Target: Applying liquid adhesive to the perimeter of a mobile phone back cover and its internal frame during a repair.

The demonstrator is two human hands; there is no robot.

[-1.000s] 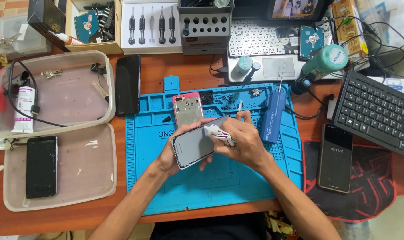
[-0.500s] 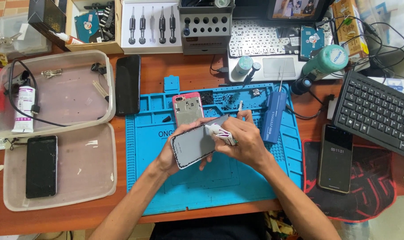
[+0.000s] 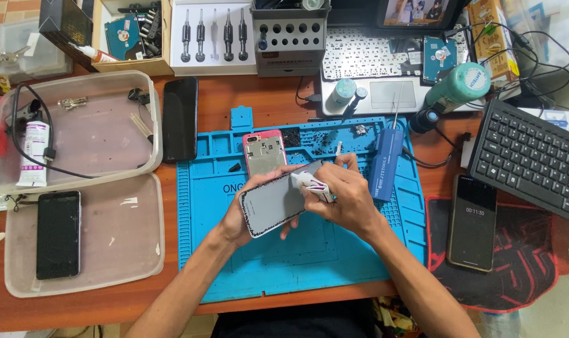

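- At frame centre, over the blue work mat (image 3: 334,263), the left hand (image 3: 237,219) grips a grey phone panel (image 3: 277,201) from beneath.
- The right hand (image 3: 347,199) clenches a small white tube (image 3: 310,184) against the panel's upper edge.
- A pink phone frame (image 3: 263,154) lies just above.

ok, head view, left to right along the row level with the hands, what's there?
dark phone in tray → left hand → grey phone panel → right hand → phone with lit screen

Bright, even daylight, sharp focus throughout, soft shadows only, mild glare on the dark phone screens, slight edge distortion.
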